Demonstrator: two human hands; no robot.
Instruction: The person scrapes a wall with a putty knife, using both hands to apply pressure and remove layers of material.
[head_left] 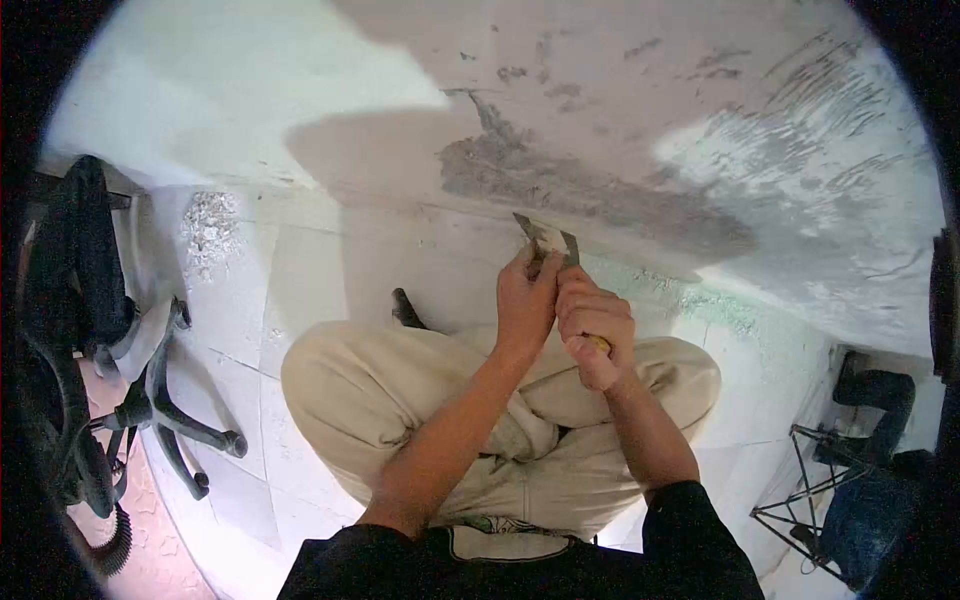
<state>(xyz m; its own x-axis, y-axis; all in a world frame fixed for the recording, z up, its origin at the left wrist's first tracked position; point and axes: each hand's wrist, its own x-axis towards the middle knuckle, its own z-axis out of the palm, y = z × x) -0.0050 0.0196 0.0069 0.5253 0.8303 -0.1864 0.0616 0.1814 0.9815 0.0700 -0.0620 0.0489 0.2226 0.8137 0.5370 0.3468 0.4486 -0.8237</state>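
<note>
A scraper (550,238) extends beyond the closed grip of the right hand (595,335), its yellow handle end (598,343) showing, while the left hand (528,300) pinches near the blade, beside a wall (620,130) scuffed with dark gray patches. The person sits with 2 bent knees on a tiled floor (240,400). White debris (210,235) lies left; a wheeled chair base (150,405) stands nearby.

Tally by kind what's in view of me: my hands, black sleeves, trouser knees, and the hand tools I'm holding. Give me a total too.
Hands: 2 (left hand, right hand)
Sleeves: 2 (left sleeve, right sleeve)
Knees: 2 (left knee, right knee)
Scraper: 1
Total: 7
</note>
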